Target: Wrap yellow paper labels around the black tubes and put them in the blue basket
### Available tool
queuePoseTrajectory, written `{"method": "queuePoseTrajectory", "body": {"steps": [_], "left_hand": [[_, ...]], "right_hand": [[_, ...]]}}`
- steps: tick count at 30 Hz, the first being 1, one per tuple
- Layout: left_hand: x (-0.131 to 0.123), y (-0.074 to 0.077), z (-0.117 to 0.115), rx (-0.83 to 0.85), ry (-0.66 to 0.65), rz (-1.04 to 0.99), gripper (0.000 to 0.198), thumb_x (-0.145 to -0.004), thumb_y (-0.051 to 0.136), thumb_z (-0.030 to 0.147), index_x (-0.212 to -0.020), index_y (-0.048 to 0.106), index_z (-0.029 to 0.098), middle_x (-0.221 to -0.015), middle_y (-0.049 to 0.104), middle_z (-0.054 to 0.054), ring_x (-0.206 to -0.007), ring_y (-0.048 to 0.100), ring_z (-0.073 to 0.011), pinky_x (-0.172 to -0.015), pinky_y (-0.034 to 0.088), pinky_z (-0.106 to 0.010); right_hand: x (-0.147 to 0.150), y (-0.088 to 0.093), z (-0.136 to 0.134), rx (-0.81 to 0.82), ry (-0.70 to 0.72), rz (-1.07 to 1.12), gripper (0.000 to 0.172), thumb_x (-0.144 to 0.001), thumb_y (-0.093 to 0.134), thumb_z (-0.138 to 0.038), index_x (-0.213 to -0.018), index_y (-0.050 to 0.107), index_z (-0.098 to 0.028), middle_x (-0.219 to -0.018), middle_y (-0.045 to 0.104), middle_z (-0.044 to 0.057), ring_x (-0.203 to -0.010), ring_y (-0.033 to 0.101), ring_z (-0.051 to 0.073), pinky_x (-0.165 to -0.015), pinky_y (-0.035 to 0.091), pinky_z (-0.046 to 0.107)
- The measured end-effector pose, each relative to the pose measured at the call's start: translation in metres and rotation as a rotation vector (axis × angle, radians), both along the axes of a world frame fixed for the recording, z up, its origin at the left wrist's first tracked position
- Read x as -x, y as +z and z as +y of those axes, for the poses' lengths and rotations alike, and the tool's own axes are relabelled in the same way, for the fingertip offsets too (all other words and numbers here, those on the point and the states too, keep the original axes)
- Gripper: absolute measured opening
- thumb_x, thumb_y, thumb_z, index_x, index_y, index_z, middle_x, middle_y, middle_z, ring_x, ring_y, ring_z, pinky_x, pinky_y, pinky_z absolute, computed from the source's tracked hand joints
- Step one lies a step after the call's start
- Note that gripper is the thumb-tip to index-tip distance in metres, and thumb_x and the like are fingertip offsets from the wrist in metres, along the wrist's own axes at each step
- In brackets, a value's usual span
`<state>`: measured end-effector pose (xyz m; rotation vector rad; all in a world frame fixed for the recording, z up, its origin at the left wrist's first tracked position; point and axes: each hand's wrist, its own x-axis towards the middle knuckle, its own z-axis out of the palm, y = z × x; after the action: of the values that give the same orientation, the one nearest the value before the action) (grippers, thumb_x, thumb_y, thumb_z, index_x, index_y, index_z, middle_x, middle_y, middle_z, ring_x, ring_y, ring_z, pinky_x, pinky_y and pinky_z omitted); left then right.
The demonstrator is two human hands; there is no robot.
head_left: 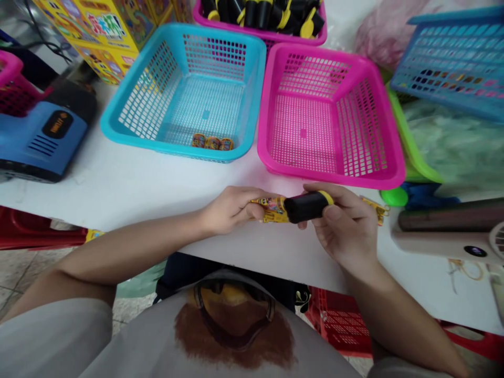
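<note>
Straight alignment, I judge, is best.
Left grip [230,211] pinches a yellow printed piece [274,209]; right grip [350,223] holds a black plastic cylinder [305,207].

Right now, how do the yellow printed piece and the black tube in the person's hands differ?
Colour: the yellow printed piece carries multicoloured print; the black tube is plain black with a yellow end.
Hold: the left hand grips the yellow printed piece, the right hand the black tube.
Shared: both are held end to end, above the white table.

Yellow box [108,29]: "杯!"; label [57,124] on blue tool [29,134] seems blurred.
</note>
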<state>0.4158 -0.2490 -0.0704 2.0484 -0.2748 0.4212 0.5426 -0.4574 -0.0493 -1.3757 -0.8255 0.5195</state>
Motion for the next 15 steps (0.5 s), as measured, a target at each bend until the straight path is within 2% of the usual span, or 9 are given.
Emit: {"method": "queuePoseTrajectory", "body": {"steps": [2, 5, 7, 9, 12, 15], "left_hand": [[0.001, -0.001, 0.001, 0.016, -0.021, -0.008, 0.076, -0.106, 0.029, 0.069, -0.134, 0.073, 0.014, -0.107, 0.081, -0.014, -0.095, 0.078, -0.0197, -0.085, 0.06, -0.028], [0.0, -0.003, 0.004, -0.009, -0.072, -0.004, 0.076, -0.106, 0.028, 0.07, -0.148, 0.064, 0.017, -0.1, 0.08, -0.012, -0.087, 0.076, -0.0182, -0.084, 0.06, -0.028], [-0.001, -0.004, 0.005, -0.039, -0.076, 0.001, 0.072, -0.107, 0.031, 0.068, -0.154, 0.058, 0.02, -0.1, 0.078, -0.01, -0.087, 0.075, -0.0173, -0.084, 0.06, -0.027], [-0.002, -0.006, 0.003, -0.045, -0.064, -0.006, 0.065, -0.108, 0.041, 0.063, -0.158, 0.051, 0.024, -0.112, 0.077, -0.009, -0.098, 0.075, -0.018, -0.089, 0.059, -0.028], [-0.004, -0.008, -0.003, 0.116, -0.061, 0.014, 0.069, -0.104, 0.061, 0.047, -0.166, 0.035, 0.03, -0.128, 0.075, -0.008, -0.106, 0.075, -0.0184, -0.094, 0.059, -0.028], [-0.004, -0.009, -0.008, 0.327, -0.08, 0.106, 0.083, -0.097, 0.074, 0.04, -0.166, 0.029, 0.032, -0.131, 0.074, -0.009, -0.109, 0.077, -0.02, -0.091, 0.061, -0.027]], "right_hand": [[-0.001, 0.0, 0.001, -0.009, 0.039, 0.012, 0.028, -0.095, 0.074, -0.046, -0.119, 0.078, -0.032, -0.083, 0.072, 0.001, -0.062, 0.067, 0.016, -0.052, 0.057, 0.03], [-0.002, 0.002, 0.004, -0.03, 0.086, -0.009, 0.023, -0.098, 0.073, -0.037, -0.12, 0.078, -0.033, -0.08, 0.072, -0.002, -0.06, 0.065, 0.012, -0.052, 0.056, 0.026], [-0.001, 0.004, 0.006, -0.041, 0.088, -0.067, 0.025, -0.097, 0.074, -0.031, -0.122, 0.077, -0.034, -0.085, 0.074, -0.001, -0.064, 0.066, 0.012, -0.058, 0.06, 0.026], [-0.001, 0.004, 0.006, -0.044, 0.046, -0.163, 0.033, -0.094, 0.077, -0.024, -0.125, 0.077, -0.035, -0.098, 0.075, 0.001, -0.075, 0.07, 0.013, -0.069, 0.063, 0.028], [-0.001, 0.004, 0.005, -0.012, -0.001, -0.332, 0.044, -0.088, 0.081, -0.019, -0.128, 0.076, -0.036, -0.115, 0.071, 0.004, -0.089, 0.071, 0.015, -0.076, 0.065, 0.029], [-0.003, 0.001, 0.004, 0.053, 0.061, -0.468, 0.045, -0.087, 0.081, -0.018, -0.128, 0.076, -0.036, -0.121, 0.07, 0.005, -0.1, 0.072, 0.018, -0.079, 0.065, 0.031]]}}
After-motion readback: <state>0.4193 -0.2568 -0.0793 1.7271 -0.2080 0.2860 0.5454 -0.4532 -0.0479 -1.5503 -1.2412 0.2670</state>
